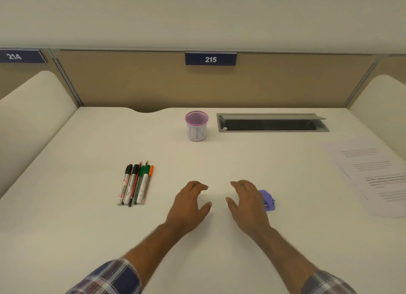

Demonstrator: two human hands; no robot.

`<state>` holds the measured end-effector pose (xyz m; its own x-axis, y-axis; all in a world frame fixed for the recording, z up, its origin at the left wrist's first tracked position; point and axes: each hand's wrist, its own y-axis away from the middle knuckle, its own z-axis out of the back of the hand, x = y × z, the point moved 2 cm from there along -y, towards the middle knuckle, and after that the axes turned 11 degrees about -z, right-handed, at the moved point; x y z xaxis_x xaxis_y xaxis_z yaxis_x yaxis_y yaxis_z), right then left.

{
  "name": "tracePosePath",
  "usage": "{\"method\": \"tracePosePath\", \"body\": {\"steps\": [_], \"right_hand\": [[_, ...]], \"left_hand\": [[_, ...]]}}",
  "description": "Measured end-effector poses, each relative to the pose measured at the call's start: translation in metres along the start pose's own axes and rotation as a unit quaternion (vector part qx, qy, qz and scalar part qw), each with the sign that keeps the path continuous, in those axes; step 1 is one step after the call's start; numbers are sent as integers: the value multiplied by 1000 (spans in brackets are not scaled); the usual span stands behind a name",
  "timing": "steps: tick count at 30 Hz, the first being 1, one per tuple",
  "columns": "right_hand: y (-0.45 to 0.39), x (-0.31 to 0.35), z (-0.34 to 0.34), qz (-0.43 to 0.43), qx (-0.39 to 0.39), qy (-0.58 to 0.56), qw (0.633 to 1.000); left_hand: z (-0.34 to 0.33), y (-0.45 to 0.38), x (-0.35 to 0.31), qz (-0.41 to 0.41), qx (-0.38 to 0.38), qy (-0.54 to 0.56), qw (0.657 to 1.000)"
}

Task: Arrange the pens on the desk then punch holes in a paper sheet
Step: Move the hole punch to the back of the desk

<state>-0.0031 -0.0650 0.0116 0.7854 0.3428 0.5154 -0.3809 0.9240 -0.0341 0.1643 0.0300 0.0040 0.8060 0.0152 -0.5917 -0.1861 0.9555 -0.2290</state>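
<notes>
Well to the left of your fingers, a tight row of markers and pens [135, 185] lies side by side on the white table [87, 227], caps pointing away from you: two black-capped markers at the left, a thin red-and-black pencil, two green-capped markers, and an orange-capped pen at the right edge. They touch one another and sit apart from both of your hands.

Your left hand [190, 205] hovers palm down near the middle of the table, its fingers [201, 187] spread loosely and curled a little, thumb out to the right, gripping nothing. Beyond these fingertips, farther up the table, a purple mesh pen cup [196, 126] stands upright with a white label wrapped round it and blue lettering you cannot read clearly.

Your right hand [248, 202] hangs just beside the left, also palm down, fingers [238, 185] parted and empty, thumb pointing toward the other thumb. Just past the outer edge of this hand a small purple hole punch [267, 200] rests on the table, partly hidden by your knuckles; whether your hand touches it cannot be told.

Farther off, beyond your right fingers, a grey cable hatch [272, 122] is set into the table with its lid up. Well to the right, printed paper sheets [373, 175] lie flat by the table's edge. Plaid sleeves [109, 278] are rolled at both forearms.
</notes>
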Motion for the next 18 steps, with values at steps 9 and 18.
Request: {"method": "tracePosePath", "body": {"steps": [9,18], "right_hand": [[-6,-88,43,-79,37,-39,995],[-8,-117,49,-66,109,-100,987]], "left_hand": [[-64,-29,-60,86,95,33,991],[-97,-34,-83,130,64,29,989]]}}
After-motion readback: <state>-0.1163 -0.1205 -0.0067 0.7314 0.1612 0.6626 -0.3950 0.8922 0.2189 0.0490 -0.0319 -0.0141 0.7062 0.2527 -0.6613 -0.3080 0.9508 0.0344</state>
